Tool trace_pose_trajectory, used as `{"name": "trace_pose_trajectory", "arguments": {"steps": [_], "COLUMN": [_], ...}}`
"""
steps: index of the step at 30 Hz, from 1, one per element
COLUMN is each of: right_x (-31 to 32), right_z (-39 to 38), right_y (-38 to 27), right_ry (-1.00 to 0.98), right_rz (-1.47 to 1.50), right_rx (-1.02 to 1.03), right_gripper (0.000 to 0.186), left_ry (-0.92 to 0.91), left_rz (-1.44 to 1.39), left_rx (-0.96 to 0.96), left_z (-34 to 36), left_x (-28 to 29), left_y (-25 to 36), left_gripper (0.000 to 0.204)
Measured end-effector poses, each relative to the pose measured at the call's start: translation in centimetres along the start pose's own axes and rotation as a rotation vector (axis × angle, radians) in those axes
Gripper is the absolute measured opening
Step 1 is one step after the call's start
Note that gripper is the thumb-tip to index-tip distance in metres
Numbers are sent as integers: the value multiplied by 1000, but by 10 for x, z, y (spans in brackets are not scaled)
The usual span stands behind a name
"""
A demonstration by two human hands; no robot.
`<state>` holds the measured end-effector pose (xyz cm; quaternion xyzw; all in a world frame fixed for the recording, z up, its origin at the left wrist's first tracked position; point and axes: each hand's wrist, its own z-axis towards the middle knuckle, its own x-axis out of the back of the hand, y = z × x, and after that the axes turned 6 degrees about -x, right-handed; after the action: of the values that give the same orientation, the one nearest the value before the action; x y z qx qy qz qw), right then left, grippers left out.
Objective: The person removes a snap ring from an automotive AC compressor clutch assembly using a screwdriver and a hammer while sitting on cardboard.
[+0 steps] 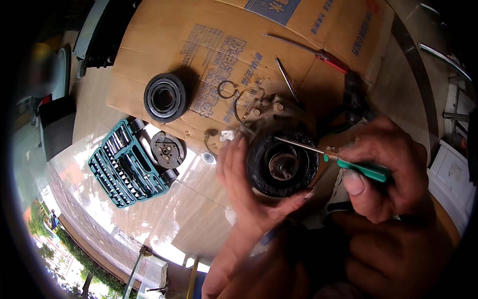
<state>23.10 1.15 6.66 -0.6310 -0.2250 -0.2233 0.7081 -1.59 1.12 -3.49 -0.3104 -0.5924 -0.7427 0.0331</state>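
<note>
An air-conditioning compressor [273, 110] with a dirty metal body is in front of me, its shaft end facing up. A black ring-shaped coil [257, 175] surrounds the shaft [284, 167]. My left hand [244, 182] is curved round the left and near side of this end, gripping it. My right hand [393, 172] holds a screwdriver [366, 170] by its green handle. The screwdriver's thin blade lies across the coil, its tip at the coil's far side. My right thumb is near the handle's lower edge.
Cardboard [209, 45] carries a black pulley [166, 98], a snap ring [219, 91], a red-handled screwdriver [334, 62] and a metal rod [286, 77]. Left of the compressor, a round clutch plate [167, 151] sits beside an opened teal socket set [130, 169] on the shiny tiled floor.
</note>
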Motion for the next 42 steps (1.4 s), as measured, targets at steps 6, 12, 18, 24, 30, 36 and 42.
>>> {"name": "trace_pose_trajectory", "arguments": {"steps": [6,12,18,24,30,36,42], "right_x": [10,14,-12,-7,-6,-10,-8], "right_z": [-2,-7,3,-3,0,2,5], "right_y": [-26,-27,-6,-1,1,4,10], "right_ry": [-47,-27,-41,-61,-93,-72,-86], "right_rz": [8,-21,15,-37,-9,-21,14], "right_rx": [-178,-162,-52,-13,23,62,65], "right_gripper": [26,20,22,23,22,19,19], "left_ry": [-19,15,17,7,18,44,28], "left_rz": [52,31,96,38,42,63,60], "left_rx": [-66,-120,-103,-94,-94,-137,-130], "left_z": [12,16,11,13,12,13,13], "left_x": [-5,-13,-7,-10,-13,-15,-13], "left_y": [1,-3,-6,-3,-5,-7,-5], "left_gripper": [126,123,121,121,121,121,121]}}
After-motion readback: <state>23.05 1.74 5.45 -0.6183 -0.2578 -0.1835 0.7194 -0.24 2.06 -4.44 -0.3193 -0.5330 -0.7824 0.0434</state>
